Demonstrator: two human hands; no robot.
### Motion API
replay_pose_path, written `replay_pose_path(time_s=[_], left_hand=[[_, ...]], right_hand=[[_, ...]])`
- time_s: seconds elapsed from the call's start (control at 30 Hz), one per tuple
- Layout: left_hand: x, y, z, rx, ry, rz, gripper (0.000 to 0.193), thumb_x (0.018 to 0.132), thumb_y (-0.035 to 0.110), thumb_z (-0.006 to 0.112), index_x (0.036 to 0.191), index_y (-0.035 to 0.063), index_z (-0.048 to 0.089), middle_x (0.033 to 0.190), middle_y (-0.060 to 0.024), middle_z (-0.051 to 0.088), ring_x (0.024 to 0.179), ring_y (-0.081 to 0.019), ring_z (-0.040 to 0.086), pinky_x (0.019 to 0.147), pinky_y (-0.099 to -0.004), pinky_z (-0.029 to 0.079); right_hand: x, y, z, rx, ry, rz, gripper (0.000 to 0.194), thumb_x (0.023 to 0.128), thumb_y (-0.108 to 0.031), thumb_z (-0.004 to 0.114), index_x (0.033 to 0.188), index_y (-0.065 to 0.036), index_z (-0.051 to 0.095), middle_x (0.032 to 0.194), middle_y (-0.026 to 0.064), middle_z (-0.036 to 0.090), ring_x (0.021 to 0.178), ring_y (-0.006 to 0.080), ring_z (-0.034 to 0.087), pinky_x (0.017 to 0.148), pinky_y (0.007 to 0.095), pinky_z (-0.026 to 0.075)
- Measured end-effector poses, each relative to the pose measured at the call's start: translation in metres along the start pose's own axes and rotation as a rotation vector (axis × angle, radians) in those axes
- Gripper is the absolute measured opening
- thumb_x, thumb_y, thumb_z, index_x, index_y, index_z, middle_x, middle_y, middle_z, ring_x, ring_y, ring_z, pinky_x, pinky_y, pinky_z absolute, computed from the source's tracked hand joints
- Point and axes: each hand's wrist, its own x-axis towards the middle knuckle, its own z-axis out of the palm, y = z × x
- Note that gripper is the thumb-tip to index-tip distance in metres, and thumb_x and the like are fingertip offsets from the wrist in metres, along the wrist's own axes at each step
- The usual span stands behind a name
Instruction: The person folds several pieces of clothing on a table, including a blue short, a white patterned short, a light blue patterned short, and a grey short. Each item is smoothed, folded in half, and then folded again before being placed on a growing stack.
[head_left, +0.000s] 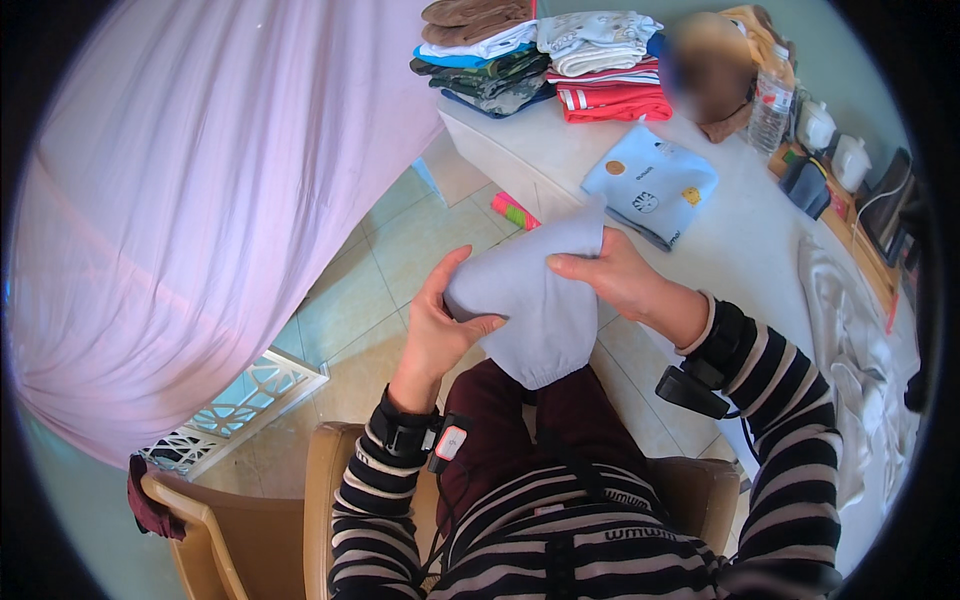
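A light grey-blue cloth garment (536, 300) hangs between my hands above my lap, its gathered elastic edge pointing down towards my knees. My left hand (439, 322) grips its left side, the thumb lying in front of the fabric. On the upper right, my right hand (619, 274) pinches it with the thumb on top. The fingers behind the cloth are partly hidden. Just beyond my right hand, a folded light blue garment (652, 187) with printed animal faces lies on the white table (750, 247).
Stacks of folded clothes (487, 67) and red folded garments (615, 97) stand at the table's far end. A plastic bottle (771, 105) is near the wall. White satiny cloth (847, 390) covers the right side. A pink curtain (225, 187) hangs left, beside a tan chair (232, 525).
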Motion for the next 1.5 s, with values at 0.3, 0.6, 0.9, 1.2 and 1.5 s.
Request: replay_pose_path(time_s=[0.3, 0.6, 0.9, 1.2, 1.5], left_hand=[[0.004, 0.004, 0.002, 0.592, 0.257, 0.027, 0.037, 0.061, -0.004, 0.071, 0.096, 0.0009, 0.062, 0.091, -0.0122, 0.060, 0.088, -0.0202, 0.058, 0.074, -0.0279, 0.048], [0.015, 0.007, -0.019, 0.680, 0.316, 0.573, 0.024, 0.057, -0.002, 0.067, 0.080, 0.0056, 0.062, 0.081, -0.0152, 0.061, 0.075, -0.0302, 0.058, 0.065, -0.0337, 0.047], [0.009, 0.032, -0.009, 0.712, 0.131, 0.595, 0.024, 0.056, -0.007, 0.062, 0.078, 0.0027, 0.059, 0.076, -0.0106, 0.060, 0.073, -0.0281, 0.058, 0.064, -0.0325, 0.047], [0.004, 0.026, 0.011, 0.143, 0.022, 0.174, 0.050, 0.067, 0.005, 0.070, 0.113, 0.0036, 0.050, 0.085, -0.0062, 0.061, 0.078, -0.0171, 0.059, 0.068, -0.0286, 0.047], [-0.026, -0.011, -0.005, -0.489, -0.381, -0.433, 0.098, 0.066, 0.065, 0.061, 0.130, -0.0021, 0.032, 0.121, -0.0094, 0.048, 0.111, -0.0179, 0.048, 0.090, -0.0333, 0.042]], right_hand=[[-0.001, -0.001, 0.002, -0.101, -0.020, -0.018, 0.029, 0.080, -0.013, 0.063, 0.106, 0.000, 0.058, 0.099, 0.0040, 0.060, 0.090, 0.0124, 0.055, 0.081, 0.0283, 0.044], [0.003, -0.038, -0.020, -0.658, -0.485, 0.073, 0.030, 0.077, -0.027, 0.066, 0.096, -0.004, 0.063, 0.083, 0.0052, 0.063, 0.069, 0.0149, 0.057, 0.062, 0.0296, 0.045], [-0.012, -0.061, -0.004, -0.986, 0.061, -0.917, 0.043, 0.065, -0.030, 0.073, 0.097, -0.005, 0.058, 0.076, 0.0119, 0.062, 0.072, 0.0286, 0.059, 0.065, 0.0387, 0.046], [-0.010, -0.037, -0.004, -0.765, -0.353, -0.030, 0.050, 0.062, -0.025, 0.074, 0.102, 0.001, 0.058, 0.080, 0.0133, 0.063, 0.071, 0.0223, 0.060, 0.069, 0.0321, 0.047], [0.001, -0.047, -0.040, -0.497, -0.308, 0.085, 0.043, 0.066, -0.018, 0.073, 0.101, 0.002, 0.059, 0.088, 0.0071, 0.063, 0.078, 0.0133, 0.059, 0.071, 0.0277, 0.047]])
